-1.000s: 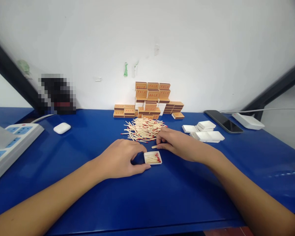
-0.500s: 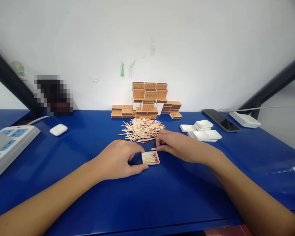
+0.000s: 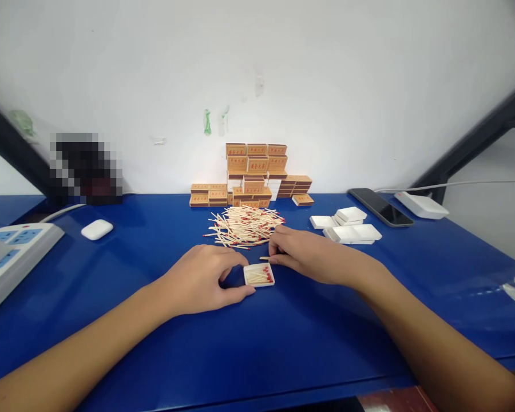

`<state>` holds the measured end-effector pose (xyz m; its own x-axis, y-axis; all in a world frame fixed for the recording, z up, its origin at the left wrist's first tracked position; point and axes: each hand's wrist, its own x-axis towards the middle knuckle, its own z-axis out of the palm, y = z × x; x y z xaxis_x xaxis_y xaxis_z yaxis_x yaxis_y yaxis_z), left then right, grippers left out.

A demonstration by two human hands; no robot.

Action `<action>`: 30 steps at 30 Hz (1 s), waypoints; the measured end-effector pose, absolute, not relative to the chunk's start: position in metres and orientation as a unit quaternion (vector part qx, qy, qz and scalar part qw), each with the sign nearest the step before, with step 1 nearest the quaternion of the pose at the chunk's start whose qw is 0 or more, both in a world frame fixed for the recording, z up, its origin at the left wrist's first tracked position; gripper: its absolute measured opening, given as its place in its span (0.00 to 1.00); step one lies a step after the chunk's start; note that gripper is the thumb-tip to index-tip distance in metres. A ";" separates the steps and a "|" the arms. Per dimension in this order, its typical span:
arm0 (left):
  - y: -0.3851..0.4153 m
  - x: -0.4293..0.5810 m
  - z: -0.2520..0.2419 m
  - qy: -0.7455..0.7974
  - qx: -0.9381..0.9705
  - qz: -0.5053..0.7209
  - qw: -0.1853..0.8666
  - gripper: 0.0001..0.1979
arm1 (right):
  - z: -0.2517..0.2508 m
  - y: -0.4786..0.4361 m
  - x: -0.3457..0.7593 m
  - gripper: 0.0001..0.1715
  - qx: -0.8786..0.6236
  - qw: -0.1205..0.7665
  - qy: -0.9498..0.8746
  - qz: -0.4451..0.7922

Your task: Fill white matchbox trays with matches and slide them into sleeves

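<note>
Left hand point(image 3: 201, 280) is lying palm-down, half-curled, thumb and forefinger gripping the matchbox tray point(image 3: 258, 275) at near table centre | Right hand point(image 3: 309, 257) is resting low, fingertips pinching one matchstick point(image 3: 265, 258) at the tray's far edge

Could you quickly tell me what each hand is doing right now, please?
Left hand: gripping the white tray of matches.
Right hand: pinching a matchstick.

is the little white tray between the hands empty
No, the tray holds a bunch of red-tipped matches lying side by side.
</note>
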<state>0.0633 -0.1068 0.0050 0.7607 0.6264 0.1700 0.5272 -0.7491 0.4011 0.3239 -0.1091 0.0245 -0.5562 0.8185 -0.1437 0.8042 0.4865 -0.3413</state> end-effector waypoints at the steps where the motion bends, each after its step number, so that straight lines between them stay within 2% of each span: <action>1: -0.107 0.063 0.005 0.313 0.923 0.149 0.167 0.14 | 0.025 -0.110 0.323 0.10 -0.473 0.013 -0.862 0.183; 8: -0.106 0.063 0.004 0.313 0.924 0.146 0.166 0.14 | 0.026 -0.116 0.320 0.14 -0.483 -0.008 -0.863 0.144; 13: -0.106 0.063 0.003 0.312 0.924 0.149 0.165 0.14 | 0.027 -0.114 0.324 0.13 -0.487 -0.003 -0.858 0.160; 21: -0.105 0.064 0.004 0.309 0.925 0.151 0.161 0.13 | 0.041 -0.121 0.313 0.14 -0.419 0.150 -0.862 0.243; 24: -0.105 0.064 0.002 0.316 0.923 0.154 0.159 0.17 | 0.037 -0.124 0.305 0.13 -0.396 0.136 -0.869 0.265; 30: -0.106 0.063 0.003 0.313 0.921 0.155 0.174 0.15 | 0.025 -0.123 0.304 0.13 -0.402 0.104 -0.865 0.281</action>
